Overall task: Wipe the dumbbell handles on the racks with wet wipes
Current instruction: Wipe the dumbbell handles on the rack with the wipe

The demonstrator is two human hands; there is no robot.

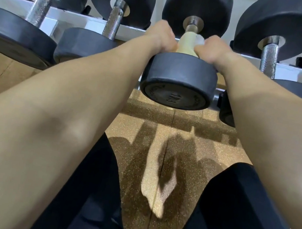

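Observation:
A black dumbbell [180, 79] marked 17.5 lies on the white rack [93, 23], straight in front of me. A pale wet wipe [188, 43] is wrapped around its metal handle, covering all but the far end. My left hand [160, 36] grips the wipe from the left side. My right hand [212, 49] grips it from the right. Both sets of fingers curl around the wrapped handle, just above the near weight head.
More black dumbbells sit on the rack, two to the left with bare knurled handles [114, 22] and one to the right [269, 57]. Below is a speckled tan floor [159, 155] with shadows. My dark trouser legs [229, 214] fill the bottom.

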